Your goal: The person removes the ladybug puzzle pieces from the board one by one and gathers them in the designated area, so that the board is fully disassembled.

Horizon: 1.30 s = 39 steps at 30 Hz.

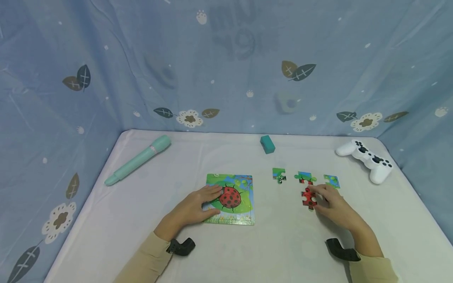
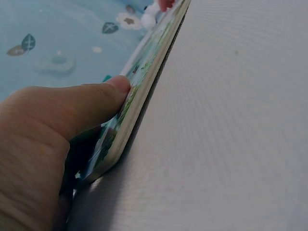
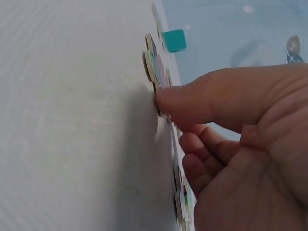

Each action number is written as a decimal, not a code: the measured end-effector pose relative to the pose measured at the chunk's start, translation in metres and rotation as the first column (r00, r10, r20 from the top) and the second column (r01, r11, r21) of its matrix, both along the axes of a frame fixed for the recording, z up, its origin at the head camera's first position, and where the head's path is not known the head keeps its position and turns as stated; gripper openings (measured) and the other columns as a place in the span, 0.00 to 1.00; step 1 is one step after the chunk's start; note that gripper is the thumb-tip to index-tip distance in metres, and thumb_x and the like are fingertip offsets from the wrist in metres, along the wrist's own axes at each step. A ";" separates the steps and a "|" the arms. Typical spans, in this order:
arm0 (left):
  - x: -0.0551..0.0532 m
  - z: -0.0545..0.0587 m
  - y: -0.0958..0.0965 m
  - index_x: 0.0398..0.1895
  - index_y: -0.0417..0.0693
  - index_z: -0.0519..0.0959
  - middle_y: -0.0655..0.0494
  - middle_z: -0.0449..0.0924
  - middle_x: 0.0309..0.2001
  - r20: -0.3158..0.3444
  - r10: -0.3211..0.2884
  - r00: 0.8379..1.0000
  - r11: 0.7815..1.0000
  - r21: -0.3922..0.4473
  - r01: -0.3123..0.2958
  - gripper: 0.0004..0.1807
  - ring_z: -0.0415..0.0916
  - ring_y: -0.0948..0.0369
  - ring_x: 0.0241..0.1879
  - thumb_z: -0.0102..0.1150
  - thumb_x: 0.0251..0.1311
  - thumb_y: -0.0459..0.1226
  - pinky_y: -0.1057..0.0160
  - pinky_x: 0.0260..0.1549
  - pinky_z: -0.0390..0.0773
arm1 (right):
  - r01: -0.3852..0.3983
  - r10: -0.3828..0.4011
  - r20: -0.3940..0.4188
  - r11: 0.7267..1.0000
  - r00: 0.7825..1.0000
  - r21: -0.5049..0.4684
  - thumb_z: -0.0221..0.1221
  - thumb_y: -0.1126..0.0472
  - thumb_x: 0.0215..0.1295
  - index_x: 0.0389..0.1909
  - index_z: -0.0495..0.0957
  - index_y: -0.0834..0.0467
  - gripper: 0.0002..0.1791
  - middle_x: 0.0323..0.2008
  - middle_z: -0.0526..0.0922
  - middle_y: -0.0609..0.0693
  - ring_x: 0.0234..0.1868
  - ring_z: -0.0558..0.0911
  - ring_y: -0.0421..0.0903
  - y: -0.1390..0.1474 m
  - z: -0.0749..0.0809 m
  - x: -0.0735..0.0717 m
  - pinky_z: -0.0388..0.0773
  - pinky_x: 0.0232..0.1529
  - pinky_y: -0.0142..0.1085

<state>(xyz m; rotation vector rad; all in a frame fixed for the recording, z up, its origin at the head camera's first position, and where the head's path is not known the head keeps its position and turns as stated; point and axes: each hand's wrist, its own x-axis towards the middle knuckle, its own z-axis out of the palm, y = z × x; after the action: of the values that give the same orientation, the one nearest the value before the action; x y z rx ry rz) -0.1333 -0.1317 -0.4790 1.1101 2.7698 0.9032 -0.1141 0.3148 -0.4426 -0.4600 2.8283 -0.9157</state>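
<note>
A square ladybug puzzle board (image 1: 235, 216) lies flat on the table. My left hand (image 1: 192, 205) rests on its left part with the fingers spread loosely over the picture. In the left wrist view the thumb (image 2: 98, 98) lies on the board's near edge. To the right, my right hand (image 1: 334, 205) pinches a red, black-spotted puzzle piece (image 1: 308, 199) between thumb and index finger, low at the table. Just beyond it lie a green-and-blue puzzle piece with red (image 1: 305, 176), a green corner piece (image 1: 278, 173) and a blue-green corner piece (image 1: 332, 181).
A teal block (image 1: 267, 144) stands at the back middle. A white game controller (image 1: 366, 159) lies at the back right, and a mint-green tube-shaped object (image 1: 138, 160) lies at the left. A blue patterned cloth (image 1: 226, 78) hangs behind the white-covered table (image 1: 276, 251).
</note>
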 end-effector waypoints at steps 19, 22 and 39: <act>0.002 0.001 -0.001 0.65 0.44 0.69 0.51 0.66 0.67 0.023 0.020 1.000 0.999 0.038 -0.021 0.37 0.63 0.46 0.67 0.64 0.55 0.51 0.49 0.64 0.68 | -0.100 0.096 -0.026 0.954 0.995 -0.284 0.63 0.64 0.60 0.65 0.63 0.65 0.33 0.62 0.69 0.63 0.58 0.65 0.20 -0.027 -0.001 0.001 0.60 0.56 0.10; 0.002 0.003 -0.004 0.65 0.43 0.70 0.51 0.67 0.67 0.028 0.047 0.999 0.998 0.036 -0.048 0.38 0.62 0.47 0.67 0.65 0.54 0.52 0.50 0.64 0.68 | -0.117 0.121 0.000 0.956 0.993 -0.269 0.63 0.61 0.61 0.65 0.64 0.62 0.32 0.63 0.70 0.60 0.62 0.68 0.31 -0.043 0.001 -0.001 0.62 0.56 0.13; -0.006 -0.001 -0.023 0.67 0.45 0.67 0.52 0.61 0.70 0.014 0.109 0.994 0.994 -0.034 -0.109 0.43 0.57 0.50 0.70 0.63 0.51 0.58 0.48 0.67 0.62 | -0.307 0.330 0.046 0.913 0.943 -0.267 0.63 0.58 0.60 0.64 0.65 0.64 0.33 0.61 0.72 0.56 0.61 0.73 0.52 -0.166 0.006 -0.015 0.71 0.63 0.47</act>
<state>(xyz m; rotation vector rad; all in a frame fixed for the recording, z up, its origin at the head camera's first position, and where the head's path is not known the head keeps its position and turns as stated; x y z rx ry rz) -0.1391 -0.1551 -0.4798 0.9511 2.8453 0.8682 -0.1292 0.1488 -0.4365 -0.8598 2.4584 -1.1979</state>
